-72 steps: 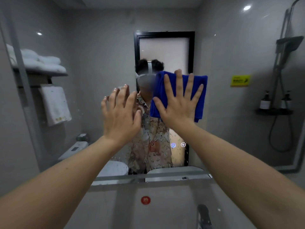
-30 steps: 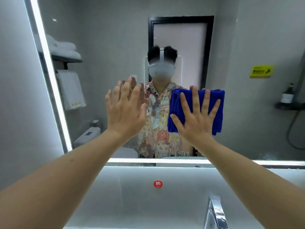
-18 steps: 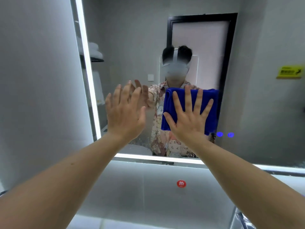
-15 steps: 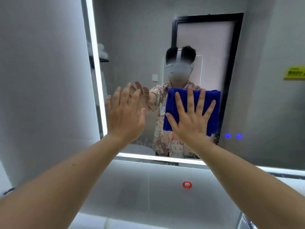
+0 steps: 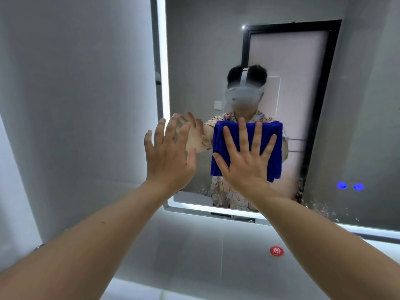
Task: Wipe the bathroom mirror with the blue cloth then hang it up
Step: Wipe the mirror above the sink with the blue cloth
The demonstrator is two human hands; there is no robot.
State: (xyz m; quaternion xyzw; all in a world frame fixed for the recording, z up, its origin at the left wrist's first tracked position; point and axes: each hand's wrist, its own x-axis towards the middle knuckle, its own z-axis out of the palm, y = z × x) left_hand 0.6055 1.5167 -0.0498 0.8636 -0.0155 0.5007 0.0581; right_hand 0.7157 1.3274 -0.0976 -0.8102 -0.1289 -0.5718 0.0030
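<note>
The bathroom mirror [image 5: 194,61] fills the upper right of the head view, with a lit strip along its left and bottom edges. My right hand [image 5: 246,161] lies flat with fingers spread on the folded blue cloth [image 5: 275,152], pressing it against the glass near the mirror's lower left. My left hand [image 5: 171,156] is raised beside it with fingers apart, holding nothing, close to the mirror's left edge. Water drops dot the lower glass right of the cloth.
A grey tiled wall [image 5: 75,94] runs left of the mirror. Below the mirror is a grey backsplash with a round red sticker [image 5: 276,250]. Two blue lit touch buttons [image 5: 350,186] glow on the mirror at the lower right.
My right hand has slid the blue cloth leftward and down across the glass toward the mirror's left edge. My left hand has moved along beside it, and the view has turned left.
</note>
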